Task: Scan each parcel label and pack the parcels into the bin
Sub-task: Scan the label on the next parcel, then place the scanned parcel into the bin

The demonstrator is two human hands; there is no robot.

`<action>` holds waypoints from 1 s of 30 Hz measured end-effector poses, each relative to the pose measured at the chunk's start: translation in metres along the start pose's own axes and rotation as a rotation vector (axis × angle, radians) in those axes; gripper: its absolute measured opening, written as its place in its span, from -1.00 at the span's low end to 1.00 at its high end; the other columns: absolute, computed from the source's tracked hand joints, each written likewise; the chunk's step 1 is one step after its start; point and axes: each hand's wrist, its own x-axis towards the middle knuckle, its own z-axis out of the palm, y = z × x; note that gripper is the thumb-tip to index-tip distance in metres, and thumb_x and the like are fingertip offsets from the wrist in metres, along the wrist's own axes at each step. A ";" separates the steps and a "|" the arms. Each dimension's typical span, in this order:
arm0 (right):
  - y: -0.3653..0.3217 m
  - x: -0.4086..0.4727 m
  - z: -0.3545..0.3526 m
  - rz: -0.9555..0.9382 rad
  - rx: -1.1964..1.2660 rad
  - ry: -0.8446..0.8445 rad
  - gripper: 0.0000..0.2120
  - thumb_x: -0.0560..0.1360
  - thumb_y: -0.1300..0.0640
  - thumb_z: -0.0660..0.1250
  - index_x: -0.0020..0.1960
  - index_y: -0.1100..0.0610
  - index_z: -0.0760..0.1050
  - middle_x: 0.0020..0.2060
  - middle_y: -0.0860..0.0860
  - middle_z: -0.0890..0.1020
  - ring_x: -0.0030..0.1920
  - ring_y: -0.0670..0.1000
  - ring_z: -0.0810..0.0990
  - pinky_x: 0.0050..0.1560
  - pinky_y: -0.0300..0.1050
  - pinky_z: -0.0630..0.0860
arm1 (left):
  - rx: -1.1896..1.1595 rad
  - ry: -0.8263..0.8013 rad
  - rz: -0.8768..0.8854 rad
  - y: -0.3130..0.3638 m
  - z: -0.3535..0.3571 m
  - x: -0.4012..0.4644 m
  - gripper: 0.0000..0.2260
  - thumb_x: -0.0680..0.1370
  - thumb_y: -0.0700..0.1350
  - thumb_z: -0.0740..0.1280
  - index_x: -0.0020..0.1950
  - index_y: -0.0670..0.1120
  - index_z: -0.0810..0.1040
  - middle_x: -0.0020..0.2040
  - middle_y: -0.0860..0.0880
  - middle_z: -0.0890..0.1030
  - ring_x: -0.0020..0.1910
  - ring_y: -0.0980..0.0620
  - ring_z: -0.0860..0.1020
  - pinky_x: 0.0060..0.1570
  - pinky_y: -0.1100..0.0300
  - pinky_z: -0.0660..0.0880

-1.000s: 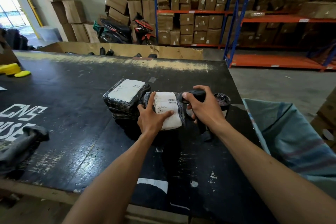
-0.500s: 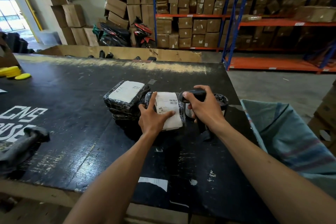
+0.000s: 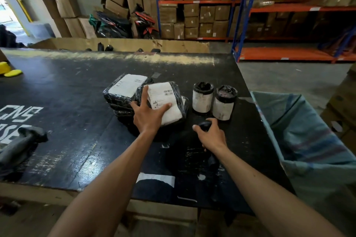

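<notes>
A black-wrapped parcel with a white label [image 3: 169,100] lies on the black table [image 3: 67,121], tilted against a stack of similar parcels [image 3: 123,92]. My left hand [image 3: 148,115] presses on its label with fingers spread, gripping its near edge. My right hand [image 3: 211,136] is closed around the black scanner [image 3: 205,125], low over the table, just in front of two upright cylindrical parcels [image 3: 203,98] [image 3: 224,103]. The bin, a blue-green woven sack [image 3: 308,140], stands open off the table's right edge.
A dark grey object [image 3: 21,144] lies at the table's left front. Yellow items [image 3: 9,69] sit at the far left. A cardboard box edge [image 3: 119,44] runs behind the table; shelving with cartons [image 3: 202,11] fills the background.
My right hand has pulled the scanner back from beside the label, down and toward me, uncovering the two cylindrical parcels. The left hand has stayed on the labelled parcel.
</notes>
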 end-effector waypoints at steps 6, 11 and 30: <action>0.021 0.008 0.010 0.068 -0.041 0.035 -0.34 0.53 -0.30 0.36 0.49 -0.03 0.25 0.25 0.15 0.62 0.17 0.27 0.66 0.25 0.16 0.60 | -0.068 -0.021 -0.005 -0.005 -0.002 -0.008 -0.09 0.19 0.40 0.54 0.45 0.48 0.17 0.36 -0.18 0.36 0.22 -0.25 0.53 0.21 -0.09 0.48; 0.015 0.012 -0.001 0.073 -0.237 -0.006 -0.14 0.50 -0.43 0.29 0.60 0.00 0.11 0.38 0.17 0.56 0.35 0.27 0.56 0.30 0.09 0.46 | -0.113 -0.037 0.040 0.006 0.004 -0.009 -0.09 0.18 0.41 0.55 0.43 0.51 0.17 0.24 -0.10 0.38 0.15 -0.17 0.54 0.17 -0.03 0.52; 0.040 0.084 -0.231 -0.407 0.233 0.163 -0.24 0.45 -0.42 0.35 0.58 -0.32 0.21 0.50 0.00 0.45 0.47 0.04 0.46 0.50 0.19 0.42 | -0.426 -0.456 0.285 0.201 0.180 -0.071 -0.52 0.56 0.34 0.25 0.47 0.36 0.33 0.17 -0.03 0.48 0.03 0.05 0.58 0.06 0.13 0.58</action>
